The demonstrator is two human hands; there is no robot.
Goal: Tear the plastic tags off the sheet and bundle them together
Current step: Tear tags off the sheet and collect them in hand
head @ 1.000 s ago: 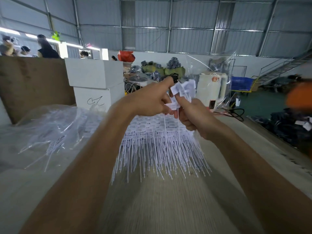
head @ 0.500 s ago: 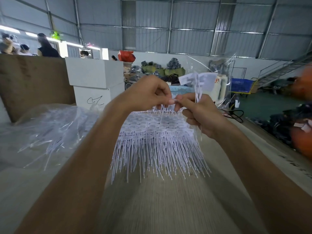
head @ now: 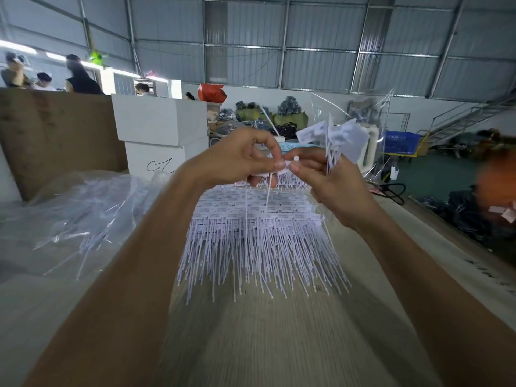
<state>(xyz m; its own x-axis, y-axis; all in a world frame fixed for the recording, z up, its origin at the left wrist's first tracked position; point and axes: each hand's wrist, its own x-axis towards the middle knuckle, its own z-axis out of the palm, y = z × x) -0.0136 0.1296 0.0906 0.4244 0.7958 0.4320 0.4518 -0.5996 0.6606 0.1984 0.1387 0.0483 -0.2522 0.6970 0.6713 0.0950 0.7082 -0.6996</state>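
My left hand (head: 240, 157) and right hand (head: 332, 182) now pinch one tag (head: 287, 165) between them, where before the left reached alone. The right also clasps the torn bundle (head: 335, 138). The sheet (head: 259, 227) lies beneath on the surface (head: 265, 336); another tear seems underway.

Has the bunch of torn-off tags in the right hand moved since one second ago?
Yes. The bunch of tags moved right, away from the white boxes.
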